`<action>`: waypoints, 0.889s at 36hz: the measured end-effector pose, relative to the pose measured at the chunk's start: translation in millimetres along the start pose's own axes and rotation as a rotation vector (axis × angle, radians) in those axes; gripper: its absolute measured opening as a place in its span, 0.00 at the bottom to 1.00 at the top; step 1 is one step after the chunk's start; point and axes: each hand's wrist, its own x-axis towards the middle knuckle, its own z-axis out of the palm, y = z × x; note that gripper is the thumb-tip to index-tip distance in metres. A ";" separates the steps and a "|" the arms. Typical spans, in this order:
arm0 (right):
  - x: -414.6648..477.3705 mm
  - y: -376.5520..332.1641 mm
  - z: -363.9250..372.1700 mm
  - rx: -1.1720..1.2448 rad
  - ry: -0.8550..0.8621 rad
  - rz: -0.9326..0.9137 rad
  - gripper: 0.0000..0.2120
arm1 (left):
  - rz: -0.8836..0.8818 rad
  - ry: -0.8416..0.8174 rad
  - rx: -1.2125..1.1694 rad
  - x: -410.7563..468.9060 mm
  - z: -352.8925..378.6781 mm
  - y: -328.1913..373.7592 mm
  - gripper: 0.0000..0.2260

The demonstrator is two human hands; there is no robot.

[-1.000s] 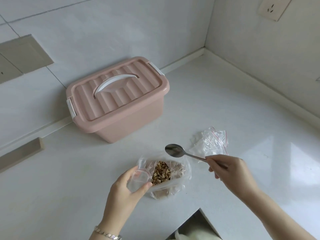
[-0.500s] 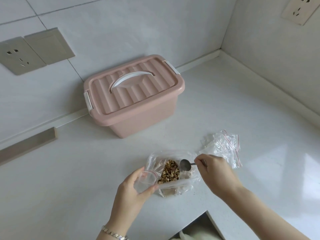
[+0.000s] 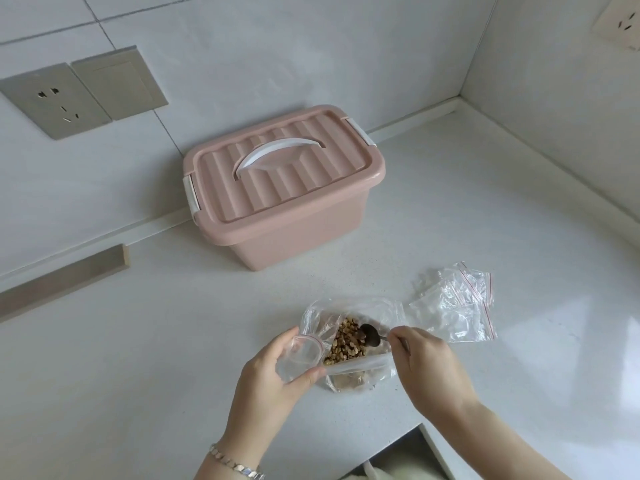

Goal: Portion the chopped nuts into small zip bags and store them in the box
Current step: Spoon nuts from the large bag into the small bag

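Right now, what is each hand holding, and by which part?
The left hand grips a small zip bag near its open mouth; the right hand pinches the spoon by its handle, bowl among the nuts.

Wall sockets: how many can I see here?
2. The left socket sits on the back wall, left of the pink box; the right socket is on the side wall, partly cut off at the frame's edge.
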 end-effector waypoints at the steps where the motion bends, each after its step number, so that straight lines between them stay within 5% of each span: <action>1: 1.4 -0.4 2.4 0.012 -0.023 0.013 0.09 | -0.003 0.000 -0.002 -0.6 -0.3 -0.1 0.31; 6: 12.4 11.7 6.5 0.356 -0.166 0.368 0.10 | -0.037 -0.011 -0.007 -2.4 -0.6 -2.2 0.34; 17: 3.1 51.8 12.6 1.040 -0.105 0.818 0.08 | -0.010 0.012 -0.009 2.0 -1.6 -1.5 0.30; 32: 14.3 45.1 -58.0 1.141 0.014 0.577 0.13 | 0.119 -0.075 0.024 14.9 20.6 17.6 0.29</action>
